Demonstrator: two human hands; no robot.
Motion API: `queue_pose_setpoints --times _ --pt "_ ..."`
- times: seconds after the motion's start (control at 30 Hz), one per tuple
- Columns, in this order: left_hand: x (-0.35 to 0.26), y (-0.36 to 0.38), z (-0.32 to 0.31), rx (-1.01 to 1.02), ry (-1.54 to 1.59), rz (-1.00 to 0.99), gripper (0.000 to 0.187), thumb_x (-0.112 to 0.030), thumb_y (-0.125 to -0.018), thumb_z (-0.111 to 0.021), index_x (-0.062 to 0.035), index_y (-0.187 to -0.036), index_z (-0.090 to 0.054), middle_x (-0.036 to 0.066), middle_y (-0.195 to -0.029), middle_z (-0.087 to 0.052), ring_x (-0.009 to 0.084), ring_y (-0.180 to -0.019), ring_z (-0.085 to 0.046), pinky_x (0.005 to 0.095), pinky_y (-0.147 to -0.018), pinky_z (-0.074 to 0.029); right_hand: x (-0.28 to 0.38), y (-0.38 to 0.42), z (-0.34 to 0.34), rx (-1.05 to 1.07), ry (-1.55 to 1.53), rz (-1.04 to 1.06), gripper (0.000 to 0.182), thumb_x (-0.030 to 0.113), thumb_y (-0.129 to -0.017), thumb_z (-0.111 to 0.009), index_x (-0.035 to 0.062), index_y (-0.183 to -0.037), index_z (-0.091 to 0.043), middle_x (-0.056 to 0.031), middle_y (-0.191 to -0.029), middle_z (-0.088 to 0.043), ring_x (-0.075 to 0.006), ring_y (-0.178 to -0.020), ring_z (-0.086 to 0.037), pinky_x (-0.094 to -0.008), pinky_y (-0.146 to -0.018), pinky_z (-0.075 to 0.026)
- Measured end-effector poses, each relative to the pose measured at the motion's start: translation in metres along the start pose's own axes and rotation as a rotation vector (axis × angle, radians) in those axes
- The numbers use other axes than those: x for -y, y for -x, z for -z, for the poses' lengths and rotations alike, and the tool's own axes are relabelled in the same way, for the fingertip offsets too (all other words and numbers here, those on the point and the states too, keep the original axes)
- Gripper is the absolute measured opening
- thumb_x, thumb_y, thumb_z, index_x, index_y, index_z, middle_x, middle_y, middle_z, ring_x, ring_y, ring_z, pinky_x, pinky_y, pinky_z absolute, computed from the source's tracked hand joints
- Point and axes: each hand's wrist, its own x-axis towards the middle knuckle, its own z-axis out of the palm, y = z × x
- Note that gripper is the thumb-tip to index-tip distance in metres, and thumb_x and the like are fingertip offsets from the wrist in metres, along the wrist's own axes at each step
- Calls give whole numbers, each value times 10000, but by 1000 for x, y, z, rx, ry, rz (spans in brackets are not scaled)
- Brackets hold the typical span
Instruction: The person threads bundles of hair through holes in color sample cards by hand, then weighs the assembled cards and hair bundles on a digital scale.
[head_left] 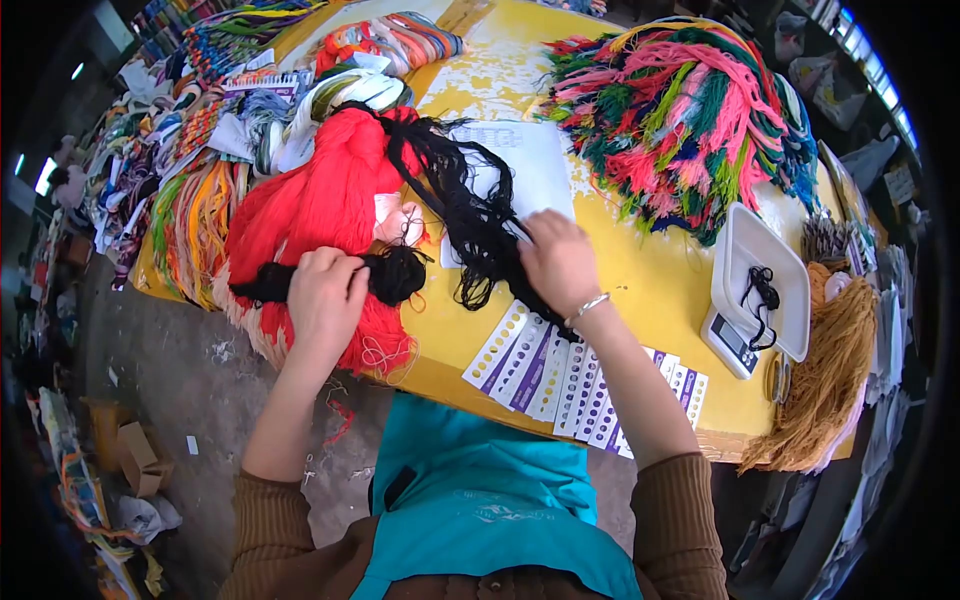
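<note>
My left hand (325,297) is closed over a dark black thread bundle (392,276), which lies on a big red skein of thread (290,215). My right hand (562,262) has its fingers curled on a long, loose black thread hank (465,205). That hank stretches from the top of the red skein down past my right wrist, its strands spread and tangled. Part of it lies over a white sheet of paper (545,175). Fanned colour sample cards (545,372) lie below my right hand at the table's front edge.
On the yellow table (640,300), a white scale tray (795,325) at the right holds a small black thread coil (763,290). Beside it are scissors (778,378) and a tan thread hank (825,370). A multicoloured thread pile (690,120) sits behind; more skeins (190,220) crowd the left.
</note>
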Motion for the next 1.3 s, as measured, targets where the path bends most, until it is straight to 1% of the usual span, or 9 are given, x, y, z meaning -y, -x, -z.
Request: queue_pose_setpoints --times 0.2,0.37,0.5,0.63,0.83,0.97,1.13,1.23,1.3 --pt "7 8 -30 150 -132 -102 209 -124 -718 -727 -62 -906 -660 61 -991 -575 264 -1027 -525 415 -857 -404 75 34 3 65 -174 232 228 150 -798 -663 53 -1004 -666 -104 -1116 -639 -295 -1165 -551 -424 -965 -424" --pt "31 6 -10 62 360 -115 136 -93 -834 -639 1 -923 -597 148 -937 -625 326 -944 -613 388 -826 -471 96 59 13 90 -287 225 192 132 -801 -663 36 -967 -662 -121 -1083 -645 -303 -1121 -574 -414 -932 -453" --pt "47 15 47 126 981 660 203 -141 -983 -456 -62 -1120 -583 -51 -952 -567 46 -825 -514 224 -724 -417 113 61 18 52 -490 202 134 100 -809 -641 16 -911 -661 -139 -1006 -661 -315 -1017 -618 -390 -864 -498" --pt "8 28 106 -183 1248 770 190 -145 -990 -418 -90 -1103 -561 -22 -931 -581 15 -692 -511 170 -580 -401 147 62 22 273 -831 -51 180 115 -879 -637 15 -1023 -677 -151 -1025 -678 -301 -955 -661 -332 -851 -518" --pt "-42 106 137 94 812 466 79 -97 -947 -475 -41 -980 -521 -11 -766 -547 38 -570 -487 209 -484 -385 211 74 24 679 -1862 -396 427 71 -944 -584 22 -1351 -463 -65 -1192 -604 -124 -1078 -578 -289 -895 -499" --pt "-53 149 133 234 925 535 54 -17 -890 -529 -26 -871 -480 23 -624 -485 69 -582 -477 253 -522 -382 224 97 6 574 -1872 -273 405 -25 -890 -583 13 -1286 -509 -47 -1171 -603 -85 -1023 -571 -246 -910 -458" --pt "-56 171 129 290 845 337 188 -46 -809 -636 -9 -973 -552 68 -794 -553 149 -693 -536 271 -633 -432 226 105 10 629 -2034 -460 342 -48 -876 -575 18 -1211 -544 -41 -1123 -613 -98 -1009 -581 -236 -871 -462" --pt "-52 173 133 395 937 328 253 -32 -775 -630 -14 -1023 -581 88 -973 -572 176 -842 -568 290 -748 -447 231 105 13 288 -2032 -446 284 -61 -855 -589 32 -1120 -544 -40 -1083 -607 -101 -994 -577 -241 -862 -459" --pt "-45 165 126 198 804 187 302 -18 -745 -626 -30 -1046 -611 100 -1043 -571 174 -895 -578 295 -809 -457 226 97 26 179 -1880 -316 319 -71 -839 -598 28 -1134 -529 -41 -1091 -599 -99 -1004 -567 -251 -889 -451"
